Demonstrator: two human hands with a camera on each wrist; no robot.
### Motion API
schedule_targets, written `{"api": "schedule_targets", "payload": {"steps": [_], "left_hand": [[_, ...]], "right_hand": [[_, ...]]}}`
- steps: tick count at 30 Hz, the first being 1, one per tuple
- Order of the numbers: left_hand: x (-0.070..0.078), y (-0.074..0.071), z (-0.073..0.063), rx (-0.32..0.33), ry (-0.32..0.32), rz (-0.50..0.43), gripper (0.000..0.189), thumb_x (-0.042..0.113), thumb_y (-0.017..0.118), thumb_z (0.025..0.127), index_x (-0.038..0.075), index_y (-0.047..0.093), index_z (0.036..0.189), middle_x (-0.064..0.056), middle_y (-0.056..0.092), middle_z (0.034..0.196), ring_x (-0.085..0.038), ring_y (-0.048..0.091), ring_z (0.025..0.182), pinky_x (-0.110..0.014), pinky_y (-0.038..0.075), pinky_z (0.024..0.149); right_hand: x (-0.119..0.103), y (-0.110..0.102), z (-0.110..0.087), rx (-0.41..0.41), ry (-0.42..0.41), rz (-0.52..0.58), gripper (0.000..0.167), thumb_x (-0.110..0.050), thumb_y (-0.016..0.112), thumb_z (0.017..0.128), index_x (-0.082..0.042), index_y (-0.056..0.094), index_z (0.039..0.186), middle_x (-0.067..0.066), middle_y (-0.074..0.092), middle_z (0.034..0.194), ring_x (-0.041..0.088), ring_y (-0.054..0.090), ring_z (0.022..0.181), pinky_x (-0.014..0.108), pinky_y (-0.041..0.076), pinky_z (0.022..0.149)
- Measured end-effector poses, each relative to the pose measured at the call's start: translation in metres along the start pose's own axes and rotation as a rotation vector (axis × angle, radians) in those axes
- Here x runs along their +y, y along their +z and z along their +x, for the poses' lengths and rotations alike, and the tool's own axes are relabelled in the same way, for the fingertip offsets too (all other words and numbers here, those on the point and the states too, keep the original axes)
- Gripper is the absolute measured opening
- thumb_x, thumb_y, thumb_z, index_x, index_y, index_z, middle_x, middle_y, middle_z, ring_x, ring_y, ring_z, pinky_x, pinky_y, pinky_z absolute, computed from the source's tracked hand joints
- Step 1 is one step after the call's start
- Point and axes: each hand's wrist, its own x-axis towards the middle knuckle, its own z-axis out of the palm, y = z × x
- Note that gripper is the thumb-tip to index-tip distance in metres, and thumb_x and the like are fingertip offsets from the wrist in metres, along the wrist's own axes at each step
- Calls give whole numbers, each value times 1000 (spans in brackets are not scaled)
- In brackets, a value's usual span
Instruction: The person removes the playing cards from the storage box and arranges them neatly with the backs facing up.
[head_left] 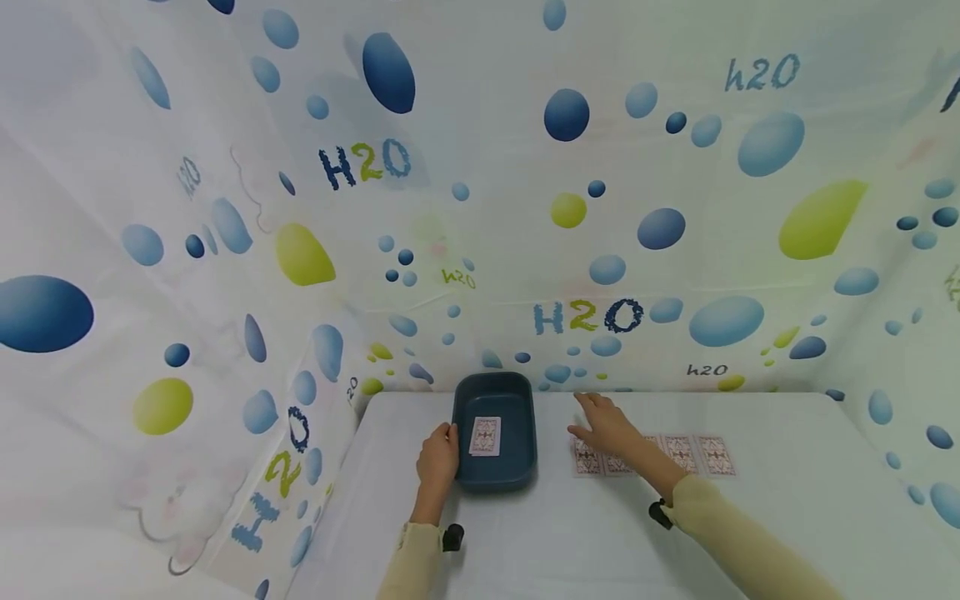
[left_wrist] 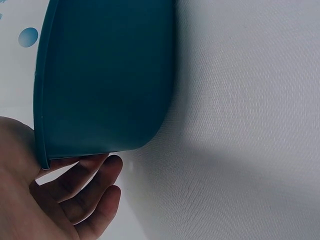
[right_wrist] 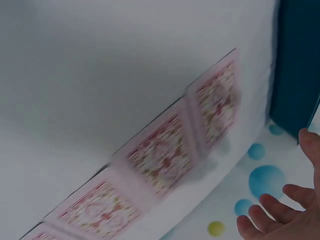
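Observation:
A dark teal plastic tray stands on the white table, with a small stack of playing cards inside it, patterned backs up. My left hand grips its left rim. In the left wrist view, that hand has its fingers bent against the tray's outer wall. To the right, several playing cards lie side by side in a row, red-patterned backs up. Over the row's left end hovers my right hand, holding nothing. Its fingers are spread in the right wrist view. My right forearm covers part of the row.
A white cloth covers the table. Behind it and at both sides hangs a white curtain printed with blue and green drops and "H2O" lettering. The tray sits near the table's back edge.

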Motion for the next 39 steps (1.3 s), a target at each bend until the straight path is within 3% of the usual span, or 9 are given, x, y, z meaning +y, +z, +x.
{"api": "schedule_targets", "payload": {"steps": [11, 20, 31, 39], "left_hand": [[2, -2, -1, 5, 12, -14, 26, 27, 53, 104, 9, 64, 90, -10, 69, 80, -25, 60, 62, -40, 40, 52], [-1, 1, -1, 10, 4, -28, 26, 27, 53, 104, 9, 63, 88, -9, 67, 78, -25, 57, 61, -39, 38, 52], [-1, 2, 0, 21, 10, -20, 27, 27, 54, 104, 9, 63, 86, -9, 67, 77, -23, 57, 60, -38, 39, 51], [-1, 0, -2, 35, 31, -17, 25, 26, 55, 103, 9, 64, 87, -9, 67, 76, -25, 59, 60, -41, 40, 50]], "right_hand": [[-63, 20, 26, 48, -88, -12, 66, -35, 70, 95, -2, 44, 146, 25, 42, 150, 42, 40, 141, 58, 35, 112], [-89, 38, 34, 70, -221, -95, 63, -36, 69, 95, 0, 48, 143, 28, 45, 147, 44, 45, 137, 57, 37, 111], [-112, 51, 45, 49, -245, -101, 63, -34, 71, 94, 0, 50, 142, 28, 45, 147, 45, 42, 138, 60, 35, 111], [-131, 54, 59, -28, -188, -123, 66, -38, 71, 93, -1, 48, 143, 26, 44, 148, 43, 42, 139, 57, 34, 113]]}}
